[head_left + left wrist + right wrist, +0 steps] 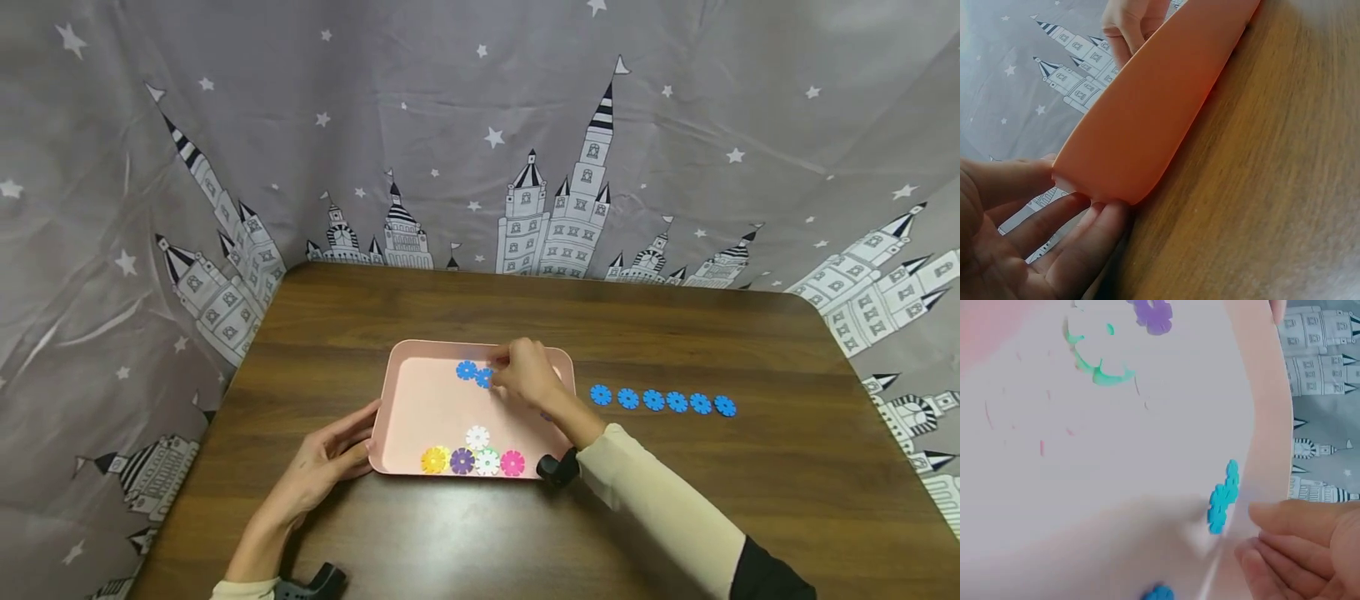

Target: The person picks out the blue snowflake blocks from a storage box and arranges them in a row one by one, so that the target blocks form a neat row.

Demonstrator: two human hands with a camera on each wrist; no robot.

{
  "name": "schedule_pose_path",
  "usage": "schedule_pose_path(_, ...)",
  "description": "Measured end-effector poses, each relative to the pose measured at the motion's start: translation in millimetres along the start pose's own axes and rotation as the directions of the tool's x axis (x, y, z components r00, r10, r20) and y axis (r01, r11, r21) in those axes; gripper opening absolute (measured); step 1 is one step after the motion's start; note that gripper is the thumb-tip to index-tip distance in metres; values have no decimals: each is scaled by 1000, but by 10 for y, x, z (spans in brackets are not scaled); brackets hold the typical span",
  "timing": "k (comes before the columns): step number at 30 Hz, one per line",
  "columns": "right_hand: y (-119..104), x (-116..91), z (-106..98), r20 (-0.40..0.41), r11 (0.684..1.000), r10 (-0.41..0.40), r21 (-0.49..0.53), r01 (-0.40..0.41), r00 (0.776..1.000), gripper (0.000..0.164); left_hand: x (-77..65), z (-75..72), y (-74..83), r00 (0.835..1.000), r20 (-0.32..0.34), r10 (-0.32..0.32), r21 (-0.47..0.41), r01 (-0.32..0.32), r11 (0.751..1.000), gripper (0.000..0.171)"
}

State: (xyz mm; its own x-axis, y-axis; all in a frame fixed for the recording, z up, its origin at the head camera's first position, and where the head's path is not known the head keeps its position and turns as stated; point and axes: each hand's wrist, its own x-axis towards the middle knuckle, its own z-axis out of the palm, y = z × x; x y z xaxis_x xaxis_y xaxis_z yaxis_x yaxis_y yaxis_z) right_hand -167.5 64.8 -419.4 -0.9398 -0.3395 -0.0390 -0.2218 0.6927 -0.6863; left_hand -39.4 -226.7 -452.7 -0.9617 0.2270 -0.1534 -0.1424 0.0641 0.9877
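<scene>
A pink tray [420, 417] lies on the wooden table. My left hand [330, 454] touches its left side, fingertips against the outer wall [1141, 119] in the left wrist view. Over the tray's back part, my right hand [528, 375] has its thumb and fingers loosely bent, with a gap between them in the right wrist view and nothing seen held. Beside these fingers are two blue flower-shaped discs [1222, 497], touching or overlapping. Another blue disc [1160, 594] lies in the tray, mostly hidden by the right arm in the head view.
Along the tray's front lie yellow [434, 460], purple [462, 461], green-and-white [487, 462] and pink [512, 463] discs, with a white disc [477, 437] behind them. Several blue discs [653, 400] form a row right of the tray. A grey castle-print curtain [450, 167] hangs behind the table.
</scene>
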Motion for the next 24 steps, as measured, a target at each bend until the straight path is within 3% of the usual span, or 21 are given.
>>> schedule_pose_path(1,3,10,-2,3,1000,3,5,-3,1000,36,-1,-5,-4,1000,-3,-1,3,1,1000,58)
schedule_pose_path(8,63,34,81,57,1000,2,-16,-1,998,37,-13,-4,-4,1000,4,-3,3,3,1000,57)
schedule_pose_path(18,76,91,148,103,984,-142,-96,152,984,37,-28,4,-13,1000,-12,-28,-11,28,1000,58)
schedule_pose_path(24,80,122,153,116,970,-184,-138,200,976,30,-16,-5,-28,1000,-5,-19,-16,19,1000,58)
